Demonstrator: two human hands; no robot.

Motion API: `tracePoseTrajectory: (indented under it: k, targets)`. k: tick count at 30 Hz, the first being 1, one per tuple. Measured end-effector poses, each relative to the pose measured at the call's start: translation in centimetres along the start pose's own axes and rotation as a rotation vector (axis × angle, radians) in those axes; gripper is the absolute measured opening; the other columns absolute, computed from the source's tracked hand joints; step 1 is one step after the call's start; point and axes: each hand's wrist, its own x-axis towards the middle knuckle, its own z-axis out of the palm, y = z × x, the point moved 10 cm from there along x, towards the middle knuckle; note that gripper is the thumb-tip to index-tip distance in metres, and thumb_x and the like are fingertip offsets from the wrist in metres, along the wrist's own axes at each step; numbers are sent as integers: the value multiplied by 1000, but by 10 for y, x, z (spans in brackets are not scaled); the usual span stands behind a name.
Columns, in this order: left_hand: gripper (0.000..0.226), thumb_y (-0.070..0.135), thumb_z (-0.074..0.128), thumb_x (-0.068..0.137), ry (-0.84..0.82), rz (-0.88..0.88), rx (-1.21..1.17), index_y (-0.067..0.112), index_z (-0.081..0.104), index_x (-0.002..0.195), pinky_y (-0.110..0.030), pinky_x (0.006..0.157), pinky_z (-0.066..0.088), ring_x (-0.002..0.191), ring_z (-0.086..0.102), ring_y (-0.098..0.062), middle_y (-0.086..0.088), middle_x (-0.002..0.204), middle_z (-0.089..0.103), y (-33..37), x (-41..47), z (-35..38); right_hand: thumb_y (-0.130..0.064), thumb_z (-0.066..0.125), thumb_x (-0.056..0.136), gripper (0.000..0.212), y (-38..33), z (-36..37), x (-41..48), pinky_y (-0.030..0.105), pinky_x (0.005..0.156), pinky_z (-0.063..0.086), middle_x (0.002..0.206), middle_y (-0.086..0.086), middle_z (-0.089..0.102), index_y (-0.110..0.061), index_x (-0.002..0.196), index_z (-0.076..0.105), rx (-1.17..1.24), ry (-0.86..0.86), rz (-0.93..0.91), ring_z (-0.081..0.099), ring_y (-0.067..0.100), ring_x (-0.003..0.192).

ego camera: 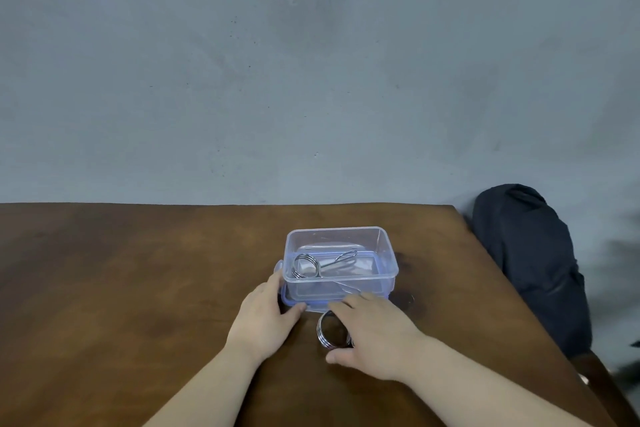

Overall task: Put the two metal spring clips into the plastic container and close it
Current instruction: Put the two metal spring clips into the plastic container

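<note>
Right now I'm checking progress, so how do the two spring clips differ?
The first clip lies inside the clear container; the second clip sits on the table in front of it. The first lies free, while the right hand covers part of the second. Both are shiny coiled metal.

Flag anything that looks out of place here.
The container sits on top of its own lid, so it cannot be closed yet. One clip lies inside; the other clip is on the table under the right hand.

One spring clip point(310, 265) lies in the container point(341, 262); right hand point(375, 334) covers the second clip point(329, 329).
</note>
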Motion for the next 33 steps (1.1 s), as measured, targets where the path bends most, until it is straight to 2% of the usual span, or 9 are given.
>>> tracePoseTrajectory:
  k: [5, 8, 11, 15, 18, 20, 24, 29, 33]
  targets:
    - [58, 44, 67, 82, 10, -14, -7, 50, 39, 133, -34, 95, 47, 111, 55, -6, 22, 118, 64, -4, 0, -1, -62, 62, 81, 62, -7, -1, 7, 40, 103, 37, 120, 0, 56, -23, 127, 53, 3, 70, -2, 47, 24, 115]
    - [56, 37, 69, 85, 21, -16, -12, 48, 41, 133, -31, 94, 46, 110, 54, -6, 22, 117, 63, -4, 0, -2, -59, 68, 76, 62, -11, 0, 5, 35, 101, 38, 118, -4, 54, -27, 128, 54, 123, 22, 8, 46, 19, 115]
    - [52, 40, 69, 83, 14, -16, -12, 48, 45, 129, -30, 91, 46, 105, 55, -7, 20, 111, 64, -4, 1, -2, -53, 75, 73, 60, -16, -14, -2, 31, 91, 48, 113, -12, 49, -37, 127, 56, 356, 20, -9, 53, 10, 102]
    - [46, 48, 67, 79, 18, -19, -5, 49, 48, 121, -32, 84, 49, 96, 57, -10, 18, 97, 64, -7, 4, -1, -45, 84, 73, 69, -8, -78, 0, 15, 88, 43, 109, -26, 49, -38, 136, 58, 632, 212, -20, 54, -8, 94]
    - [44, 48, 63, 78, 11, -20, -8, 50, 48, 119, -34, 87, 50, 96, 56, -10, 18, 98, 63, -7, 5, -1, -39, 88, 71, 63, 13, -135, 20, 16, 80, 42, 97, -19, 53, -38, 129, 64, 698, 380, -4, 54, -5, 77]
    - [45, 48, 62, 77, 11, -20, -8, 49, 48, 119, -35, 87, 50, 97, 56, -11, 18, 99, 63, -6, 5, -2, -38, 87, 73, 64, 25, -156, 41, 16, 78, 41, 96, -16, 52, -35, 131, 63, 626, 402, 16, 54, -2, 76]
    - [44, 46, 62, 76, 16, 1, -18, 48, 49, 119, -34, 86, 50, 95, 57, -10, 19, 97, 64, -1, 5, -4, -42, 82, 78, 56, 29, -144, 86, 31, 85, 47, 110, 2, 53, -26, 128, 63, 366, 228, 13, 57, 17, 93]
    - [49, 37, 64, 77, 17, 12, -75, 49, 47, 122, -30, 85, 50, 97, 60, -6, 24, 101, 67, 2, 4, -7, -41, 76, 79, 38, 31, -76, 117, 41, 81, 54, 109, 6, 48, -17, 103, 60, 110, -36, -7, 60, 27, 87]
    - [43, 32, 67, 78, 20, 27, -108, 55, 50, 110, -23, 84, 48, 98, 60, 0, 29, 99, 67, 4, 4, -10, -37, 74, 81, 43, 42, -41, 123, 41, 81, 53, 116, 6, 49, -17, 117, 61, 72, -125, 23, 61, 28, 93]
